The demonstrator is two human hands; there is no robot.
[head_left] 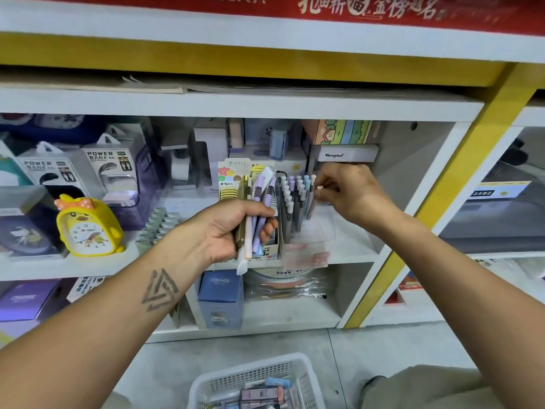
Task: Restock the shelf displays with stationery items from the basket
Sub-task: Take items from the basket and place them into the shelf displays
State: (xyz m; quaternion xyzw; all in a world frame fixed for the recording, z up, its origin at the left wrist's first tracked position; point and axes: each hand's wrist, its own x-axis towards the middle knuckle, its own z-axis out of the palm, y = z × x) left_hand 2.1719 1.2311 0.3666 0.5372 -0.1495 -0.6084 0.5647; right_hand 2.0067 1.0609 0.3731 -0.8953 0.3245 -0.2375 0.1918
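My left hand [236, 228] grips a bunch of pens [259, 202], purple, white and olive, upright in front of the middle shelf. My right hand [348, 193] pinches the top of one pen [313, 196] that stands at the right end of a clear display holder [312, 231] filled with several pastel pens. A printed pen display box [233, 178] stands just behind my left hand. The white mesh basket [300, 370] sits on the floor below, with several stationery packs [262, 395] inside.
A yellow duck alarm clock [88, 225] and power bank boxes [115, 169] fill the shelf to the left. A blue carton [221, 299] and wrapped goods sit on the shelf below. A yellow shelf post [427, 208] runs along the right. Grey floor lies around the basket.
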